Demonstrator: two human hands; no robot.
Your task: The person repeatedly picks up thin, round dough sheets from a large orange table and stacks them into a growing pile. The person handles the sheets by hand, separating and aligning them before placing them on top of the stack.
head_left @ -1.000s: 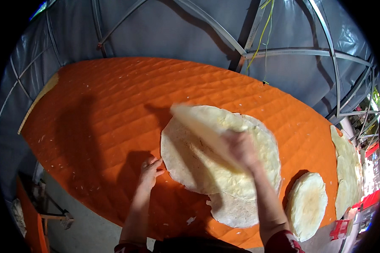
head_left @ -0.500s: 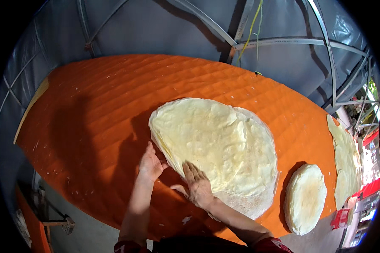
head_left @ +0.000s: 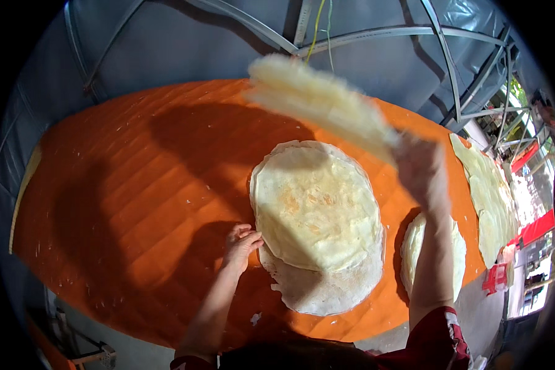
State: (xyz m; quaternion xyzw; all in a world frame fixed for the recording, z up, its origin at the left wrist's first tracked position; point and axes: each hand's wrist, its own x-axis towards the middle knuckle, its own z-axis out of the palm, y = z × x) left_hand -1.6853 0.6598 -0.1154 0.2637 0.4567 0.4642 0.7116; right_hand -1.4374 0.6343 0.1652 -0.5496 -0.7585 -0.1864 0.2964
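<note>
cream-coloured and blurred, a thin sheet (head_left: 317,102) is hanging in the air beyond the far edge of the middle pile (head_left: 317,213), and your right hand (head_left: 420,169) is clamping its right end, past that pile's far right side. the blur is hiding how your fingers are lying and whether you are holding one layer or several. your left hand (head_left: 240,245) is meeting the middle pile's left edge with its fingertips; whether they are pinching a layer or only touching it, i cannot tell.

by its look, you are handling something light, limp and fragile, probably tearing easily at the rim; a broad hold along the edge, thumb against flat fingers, is seeming kinder than a pinch at one point.

the middle pile itself is showing brownish spots on top, with a paler layer sticking out on its near side. right of it, a second pile (head_left: 412,256) is sitting partly behind your right forearm, and farther right more sheets (head_left: 484,200) are lying at the edge. an orange cover (head_left: 129,203) is spreading under the middle pile.

no brand or label is reading clearly: your dark red sleeve (head_left: 427,336), near and right of the middle pile, is carrying a pale marking, too small to make out.
</note>
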